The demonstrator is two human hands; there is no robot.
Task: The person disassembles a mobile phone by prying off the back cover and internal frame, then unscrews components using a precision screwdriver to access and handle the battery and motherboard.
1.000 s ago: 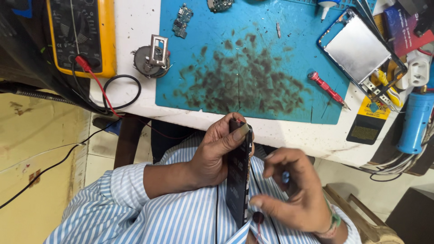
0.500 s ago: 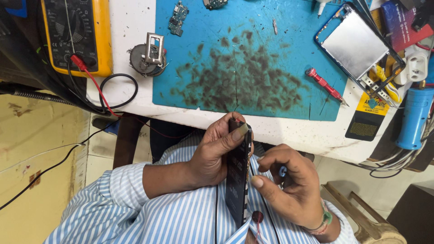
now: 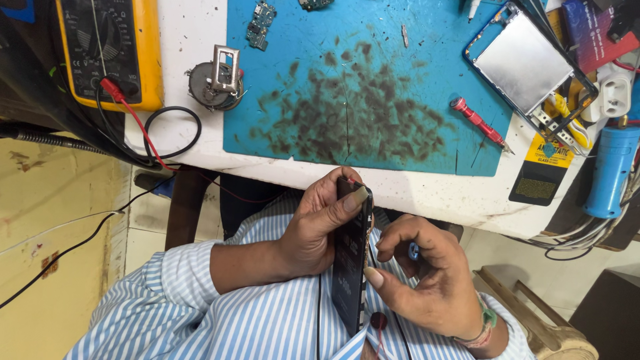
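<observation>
I see my left hand (image 3: 313, 230) clamped around the dark phone (image 3: 351, 257), held on edge over my lap below the desk (image 3: 427, 193). My right hand (image 3: 430, 280) pinches a small blue tool (image 3: 414, 251) beside it. Phone looks opened; reassembly seems left.

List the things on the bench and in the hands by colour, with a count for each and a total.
Blue: 2, the work mat and the blue-handled tool
Red: 1, the screwdriver
Yellow: 1, the multimeter
Black: 1, the phone, held by the left hand with the right hand beside it
Silver: 1, the open phone frame
Total: 6
</observation>
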